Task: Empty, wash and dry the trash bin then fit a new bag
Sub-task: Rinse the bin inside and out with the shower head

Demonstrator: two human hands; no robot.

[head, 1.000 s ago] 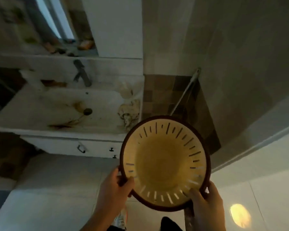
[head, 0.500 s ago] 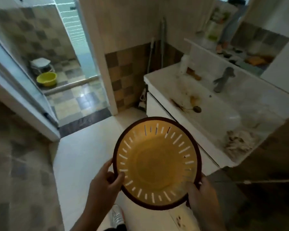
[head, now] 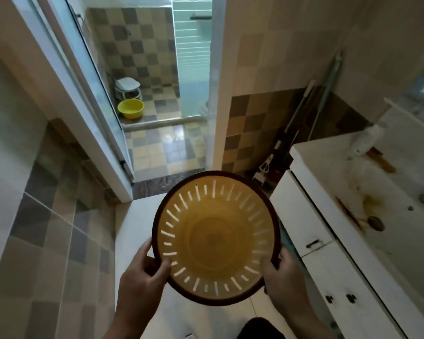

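While both hands carry it at waist height, the trash bin (head: 216,241) faces the head camera mouth-up: yellow-brown, slotted sides, dark rim, nothing inside. Left hand (head: 142,277) grips the rim's lower left, thumb hooked inside; right hand (head: 283,282) clamps the lower right. Ahead, an open doorway shows a yellow basin (head: 130,108) on checkered tile. White sink cabinet (head: 328,265) sits just right.

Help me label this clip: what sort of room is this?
Most likely a home bathroom: a stained washbasin on a white cabinet, checkered wall tiles, and a tiled wet area holding a yellow basin.
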